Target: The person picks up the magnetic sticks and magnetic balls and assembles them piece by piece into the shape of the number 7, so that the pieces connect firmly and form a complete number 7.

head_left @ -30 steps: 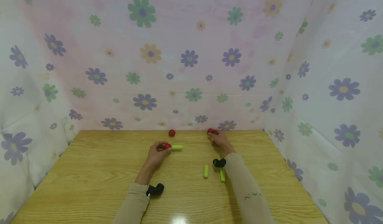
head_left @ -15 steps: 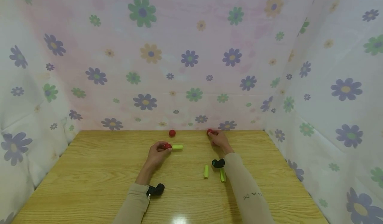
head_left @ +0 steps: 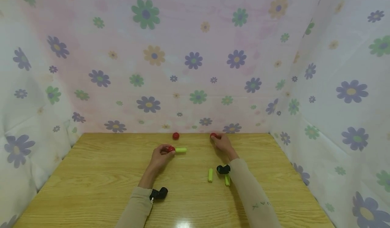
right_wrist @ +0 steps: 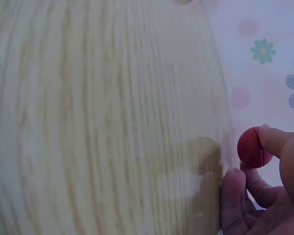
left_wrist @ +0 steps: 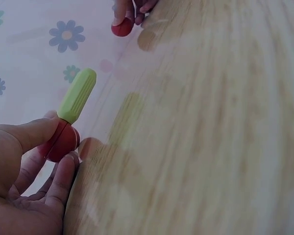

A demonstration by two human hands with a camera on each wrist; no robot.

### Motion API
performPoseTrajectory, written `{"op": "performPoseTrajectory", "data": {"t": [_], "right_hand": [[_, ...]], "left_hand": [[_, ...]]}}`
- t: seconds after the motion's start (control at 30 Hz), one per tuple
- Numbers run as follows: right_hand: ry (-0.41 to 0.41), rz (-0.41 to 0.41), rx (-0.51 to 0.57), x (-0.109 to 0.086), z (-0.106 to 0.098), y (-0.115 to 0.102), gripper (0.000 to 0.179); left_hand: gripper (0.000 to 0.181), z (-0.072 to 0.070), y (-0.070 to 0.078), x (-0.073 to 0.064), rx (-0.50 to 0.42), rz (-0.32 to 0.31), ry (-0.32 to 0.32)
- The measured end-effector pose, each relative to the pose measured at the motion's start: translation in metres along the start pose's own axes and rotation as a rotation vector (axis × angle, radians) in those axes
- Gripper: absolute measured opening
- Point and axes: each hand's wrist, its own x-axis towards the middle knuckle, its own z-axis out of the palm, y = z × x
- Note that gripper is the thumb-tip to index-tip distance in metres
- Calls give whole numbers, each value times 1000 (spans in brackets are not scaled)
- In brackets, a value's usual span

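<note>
My left hand (head_left: 159,157) pinches a red ball (left_wrist: 62,142) between thumb and fingers, low over the table. A ribbed lime-green stick (left_wrist: 78,95) juts out of that ball, pointing right in the head view. At the far edge of the table, my right hand (head_left: 223,142) grips a second red ball (right_wrist: 252,148) by thumb and fingertips; a thin seam line runs round it. A third red ball (head_left: 175,136) rests near the back edge, between the hands and untouched.
Two more lime-green sticks lie on the wooden table (head_left: 100,180): one stick (head_left: 210,175) in the open, another stick (head_left: 227,180) partly under the right wrist camera (head_left: 223,169). A flowered cloth (head_left: 195,52) hangs behind and at both sides.
The right hand has shifted very slightly with its red ball, toward the left. The left hand holds its ball and stick nearly still.
</note>
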Motion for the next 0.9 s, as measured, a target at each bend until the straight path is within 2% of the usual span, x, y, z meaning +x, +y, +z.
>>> {"op": "performPoseTrajectory", "data": {"t": [0.23,0.47,0.63,0.73,0.9], "right_hand": [[-24,-9,58,-8,-2,-6,35],[21,-23,76,-14,1,-10,43],[18,-31,127,-16,5,-10,43],[-3,-22,214,-18,6,-13,44],[-54,10,433,-21,8,-21,47]], "left_hand": [[33,0,0,-1,-2,14,7],[33,1,-3,1,8,19,7],[33,2,-4,1,14,14,13],[33,2,-4,1,15,12,13],[33,1,-3,2,15,16,15]]}}
